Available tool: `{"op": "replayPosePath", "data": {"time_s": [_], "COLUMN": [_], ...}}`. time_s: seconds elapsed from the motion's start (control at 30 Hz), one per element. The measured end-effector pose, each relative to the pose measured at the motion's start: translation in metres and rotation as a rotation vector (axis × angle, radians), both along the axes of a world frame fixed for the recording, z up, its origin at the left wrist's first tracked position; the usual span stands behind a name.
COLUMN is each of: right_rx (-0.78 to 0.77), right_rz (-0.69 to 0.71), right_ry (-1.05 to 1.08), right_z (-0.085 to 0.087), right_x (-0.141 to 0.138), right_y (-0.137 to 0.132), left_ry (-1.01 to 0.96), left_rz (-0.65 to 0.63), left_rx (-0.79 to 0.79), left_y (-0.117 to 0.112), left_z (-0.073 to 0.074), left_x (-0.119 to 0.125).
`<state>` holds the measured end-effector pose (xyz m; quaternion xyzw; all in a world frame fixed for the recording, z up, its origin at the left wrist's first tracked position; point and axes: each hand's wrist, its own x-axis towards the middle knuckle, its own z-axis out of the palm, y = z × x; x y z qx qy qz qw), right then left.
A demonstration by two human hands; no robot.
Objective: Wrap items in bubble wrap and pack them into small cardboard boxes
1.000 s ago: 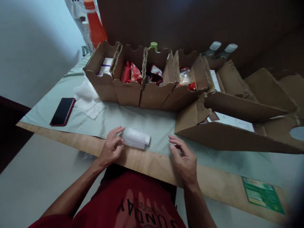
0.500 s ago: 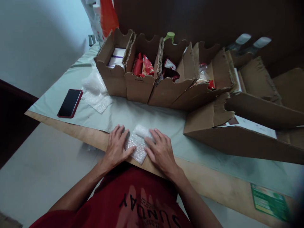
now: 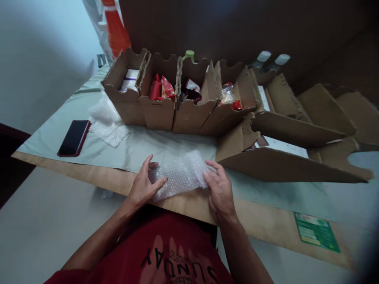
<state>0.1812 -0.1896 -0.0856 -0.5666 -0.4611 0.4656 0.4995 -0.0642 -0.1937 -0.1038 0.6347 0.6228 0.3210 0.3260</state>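
i count, from my remote station, one left hand (image 3: 145, 184), one right hand (image 3: 220, 191), two pieces of bubble wrap (image 3: 177, 176), one phone (image 3: 74, 138) and one green printed card (image 3: 316, 231) on one table (image 3: 260, 216). i also make out at least six cardboard bins (image 3: 160, 117), overlapping too much for certainty, plus one orange bottle (image 3: 117, 33), one light-green cap (image 3: 188, 55) and two white caps (image 3: 282, 59).

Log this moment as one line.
left hand: touching bubble wrap sheet, left end | right hand: holding right end | phone: on cloth, left of both hands
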Motion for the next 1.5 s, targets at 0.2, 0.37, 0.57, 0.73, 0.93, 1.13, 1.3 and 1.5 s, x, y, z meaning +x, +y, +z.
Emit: {"op": "replayPosePath", "data": {"time_s": [0.2, 0.37, 0.57, 0.73, 0.93, 1.13, 1.3, 1.5], "right_rx": [-0.040, 0.212, 0.234, 0.187, 0.163, 0.082, 0.281, 0.436], "right_rz": [-0.367, -0.455, -0.127, -0.318, -0.527, -0.481, -0.431, 0.304], "right_ry": [-0.193, -0.879, -1.254, -1.096, -0.721, -1.152, -1.237, -1.156], "right_z": [-0.016, -0.010, -0.022, -0.032, -0.023, -0.044, -0.027, -0.021], "right_x": [0.062, 0.088, 0.063, 0.103, 0.122, 0.120, 0.106, 0.009], "right_y": [-0.064, -0.101, -0.065, -0.064, -0.082, -0.083, -0.075, -0.026], "left_ry": [0.420, 0.623, 0.616, 0.337, 0.113, 0.635, 0.608, 0.647], "left_rz": [-0.371, -0.412, -0.444, -0.374, -0.158, -0.123, -0.115, -0.562], "left_rx": [0.080, 0.176, 0.147, 0.061, -0.080, 0.091, 0.546, 0.489], "left_y": [0.027, 0.023, 0.011, 0.014, 0.034, 0.041, 0.024, 0.002], "left_z": [0.010, 0.011, 0.003, 0.009, 0.036, 0.013, 0.021, 0.005], "left_x": [0.024, 0.032, 0.049, 0.052, 0.013, -0.015, 0.003, 0.040]}}
